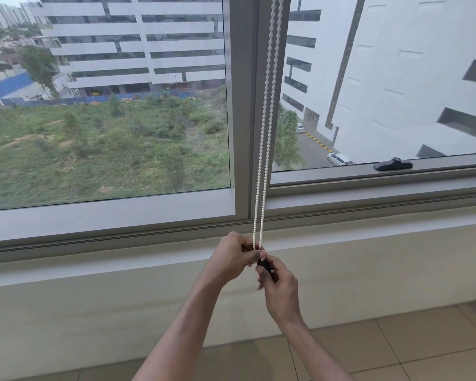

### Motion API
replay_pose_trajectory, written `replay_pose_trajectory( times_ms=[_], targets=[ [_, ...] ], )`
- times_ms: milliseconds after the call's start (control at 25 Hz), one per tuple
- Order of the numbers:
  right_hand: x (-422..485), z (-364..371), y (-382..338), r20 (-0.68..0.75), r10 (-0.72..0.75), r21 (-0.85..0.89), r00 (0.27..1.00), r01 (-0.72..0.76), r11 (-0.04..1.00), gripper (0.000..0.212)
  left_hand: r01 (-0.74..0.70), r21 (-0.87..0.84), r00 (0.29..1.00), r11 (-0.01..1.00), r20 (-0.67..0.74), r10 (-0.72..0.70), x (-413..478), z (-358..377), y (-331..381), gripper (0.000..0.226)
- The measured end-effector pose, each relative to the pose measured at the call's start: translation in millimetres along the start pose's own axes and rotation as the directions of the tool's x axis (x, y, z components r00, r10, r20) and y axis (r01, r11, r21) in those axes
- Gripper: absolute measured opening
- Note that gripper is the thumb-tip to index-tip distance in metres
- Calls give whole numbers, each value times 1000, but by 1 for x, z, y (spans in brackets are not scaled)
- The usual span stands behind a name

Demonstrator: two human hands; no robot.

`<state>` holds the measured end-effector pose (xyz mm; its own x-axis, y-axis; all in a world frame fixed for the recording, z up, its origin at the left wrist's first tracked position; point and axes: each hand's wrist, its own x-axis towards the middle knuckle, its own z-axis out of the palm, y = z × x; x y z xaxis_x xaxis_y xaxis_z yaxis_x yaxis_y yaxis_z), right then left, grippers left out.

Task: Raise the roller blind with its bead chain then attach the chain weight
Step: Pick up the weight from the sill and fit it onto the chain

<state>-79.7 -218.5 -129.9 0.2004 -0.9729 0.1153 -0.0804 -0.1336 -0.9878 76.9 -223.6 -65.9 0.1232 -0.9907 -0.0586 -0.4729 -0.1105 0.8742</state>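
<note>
My left hand pinches the bead chain at its bottom. My right hand grips the black chain weight just beneath.

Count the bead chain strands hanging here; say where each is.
2. The left strand and right strand hang side by side down the window post, both ending at the chain weight that the left hand and right hand hold.

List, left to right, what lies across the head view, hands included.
left hand → right hand → black window handle. The bead chain and chain weight sit where the hands meet, so they are left out.
</note>
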Motion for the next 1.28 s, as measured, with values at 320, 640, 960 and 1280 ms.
replay_pose_trajectory(
  times_ms=[320, 640, 960, 1280],
  targets=[
    [1, -3, -11, 9, 30, 100, 1000, -31, 994, 10, 18, -218, 1000, 976, 28, -12, -7, 2, -11, 26],
    [15, -13, -22, 29, -33, -149, 999, 37, 988, 15, 19, -365, 999, 931, -36, -34, -18, 29, -30, 17],
    [47, -32, -50, 365, 25, -291, 931, 89, 952, 18, 19, -411, 995, 912, 100, 24, -18, 30, -35, 9],
    [45, -24, -46, 261, -4, -344, 965, 97, 934, 6, 12, -391, 999, 920, -23, -23, -21, 37, -39, 12]
  ],
)
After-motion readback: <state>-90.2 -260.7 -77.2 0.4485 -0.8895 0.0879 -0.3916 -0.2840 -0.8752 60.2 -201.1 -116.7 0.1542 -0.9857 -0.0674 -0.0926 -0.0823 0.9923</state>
